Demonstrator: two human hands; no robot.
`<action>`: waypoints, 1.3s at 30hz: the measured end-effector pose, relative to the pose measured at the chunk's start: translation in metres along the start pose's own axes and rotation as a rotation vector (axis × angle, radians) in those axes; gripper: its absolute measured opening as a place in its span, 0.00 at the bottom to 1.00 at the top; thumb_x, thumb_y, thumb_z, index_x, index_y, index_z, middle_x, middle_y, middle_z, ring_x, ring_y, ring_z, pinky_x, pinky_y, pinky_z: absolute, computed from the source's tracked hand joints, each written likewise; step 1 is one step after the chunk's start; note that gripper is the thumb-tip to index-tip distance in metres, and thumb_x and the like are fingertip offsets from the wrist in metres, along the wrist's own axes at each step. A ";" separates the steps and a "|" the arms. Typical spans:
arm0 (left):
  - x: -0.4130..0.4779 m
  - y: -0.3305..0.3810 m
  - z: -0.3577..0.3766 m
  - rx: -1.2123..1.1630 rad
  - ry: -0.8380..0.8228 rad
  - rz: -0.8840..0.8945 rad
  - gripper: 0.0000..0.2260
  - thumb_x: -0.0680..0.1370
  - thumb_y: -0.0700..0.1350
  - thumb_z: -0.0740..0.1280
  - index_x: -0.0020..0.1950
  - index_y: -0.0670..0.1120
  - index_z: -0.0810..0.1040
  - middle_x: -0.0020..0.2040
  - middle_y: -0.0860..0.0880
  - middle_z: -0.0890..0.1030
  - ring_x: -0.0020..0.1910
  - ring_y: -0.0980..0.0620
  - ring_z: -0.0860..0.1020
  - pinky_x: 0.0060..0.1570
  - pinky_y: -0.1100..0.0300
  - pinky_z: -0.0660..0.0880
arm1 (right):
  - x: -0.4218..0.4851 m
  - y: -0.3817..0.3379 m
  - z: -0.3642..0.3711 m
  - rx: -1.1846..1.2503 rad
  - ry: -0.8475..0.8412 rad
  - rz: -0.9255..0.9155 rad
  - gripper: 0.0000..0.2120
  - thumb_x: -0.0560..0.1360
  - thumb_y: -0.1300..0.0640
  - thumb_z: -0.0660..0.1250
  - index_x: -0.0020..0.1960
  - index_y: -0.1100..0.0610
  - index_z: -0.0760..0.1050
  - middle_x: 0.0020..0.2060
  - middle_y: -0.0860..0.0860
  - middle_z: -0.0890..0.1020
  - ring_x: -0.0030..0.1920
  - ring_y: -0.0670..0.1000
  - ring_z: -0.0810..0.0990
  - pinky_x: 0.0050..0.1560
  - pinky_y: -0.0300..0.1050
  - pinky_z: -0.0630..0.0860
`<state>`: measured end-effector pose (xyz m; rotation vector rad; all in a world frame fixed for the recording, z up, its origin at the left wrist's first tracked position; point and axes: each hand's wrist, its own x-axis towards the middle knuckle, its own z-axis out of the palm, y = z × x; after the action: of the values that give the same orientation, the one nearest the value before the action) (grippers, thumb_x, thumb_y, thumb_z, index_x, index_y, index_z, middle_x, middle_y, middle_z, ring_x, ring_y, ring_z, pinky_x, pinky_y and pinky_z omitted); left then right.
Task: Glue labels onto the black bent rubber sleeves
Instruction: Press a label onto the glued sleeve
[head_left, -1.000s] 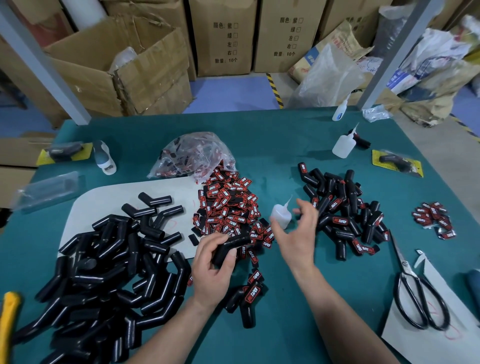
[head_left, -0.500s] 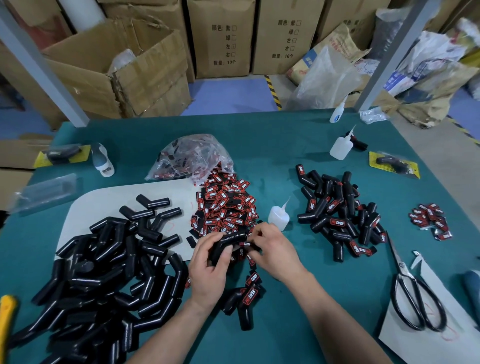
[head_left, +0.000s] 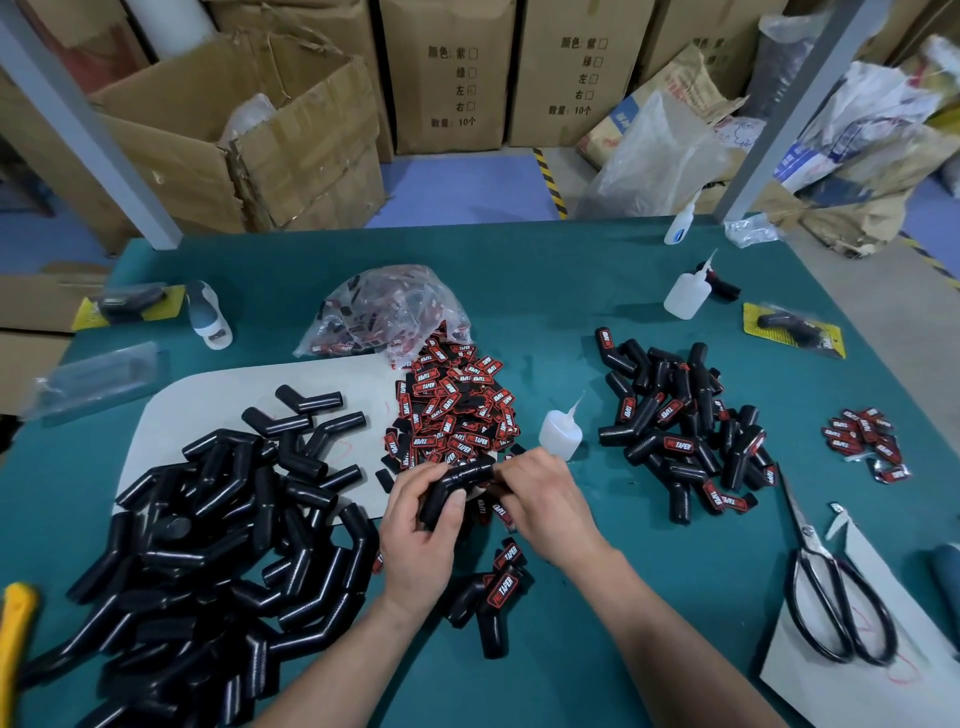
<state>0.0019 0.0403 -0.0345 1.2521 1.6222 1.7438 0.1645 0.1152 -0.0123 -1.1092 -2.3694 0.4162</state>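
1 bent sleeve (head_left: 460, 480) at centre frame may take its label crooked if it twists, or glue may smear your skin. Your left hand (head_left: 415, 545) curls tightly round its lower leg; your right hand (head_left: 550, 504) pinches its upper end, any label hidden. Glue bottle (head_left: 558, 434) stands just beyond.

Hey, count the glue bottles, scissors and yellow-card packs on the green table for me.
White plastic squeeze glue bottles: 3
Black-handled steel scissors: 1
Yellow-card retail packs holding a black sleeve: 2
Total: 6
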 end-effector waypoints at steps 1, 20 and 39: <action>0.000 0.000 0.000 0.001 0.001 0.004 0.13 0.78 0.49 0.71 0.62 0.59 0.80 0.60 0.56 0.80 0.62 0.50 0.79 0.65 0.62 0.73 | 0.000 -0.001 0.000 -0.002 0.001 0.001 0.09 0.72 0.64 0.74 0.51 0.57 0.82 0.46 0.48 0.82 0.49 0.53 0.75 0.51 0.47 0.71; 0.005 0.008 0.000 0.035 0.016 -0.095 0.13 0.79 0.43 0.73 0.59 0.59 0.79 0.60 0.65 0.79 0.64 0.59 0.77 0.65 0.70 0.69 | -0.003 0.000 -0.001 0.188 0.638 0.059 0.07 0.75 0.58 0.73 0.45 0.61 0.79 0.44 0.53 0.78 0.49 0.49 0.77 0.49 0.42 0.75; 0.008 0.002 -0.003 -0.130 0.137 -0.344 0.17 0.79 0.41 0.73 0.56 0.64 0.79 0.53 0.55 0.85 0.53 0.55 0.84 0.52 0.69 0.77 | -0.004 0.006 -0.004 0.589 0.530 0.342 0.16 0.74 0.49 0.71 0.60 0.41 0.75 0.53 0.39 0.77 0.53 0.46 0.79 0.53 0.37 0.74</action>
<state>-0.0043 0.0444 -0.0303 0.7557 1.6537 1.7120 0.1727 0.1163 -0.0127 -1.1488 -1.4638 0.7675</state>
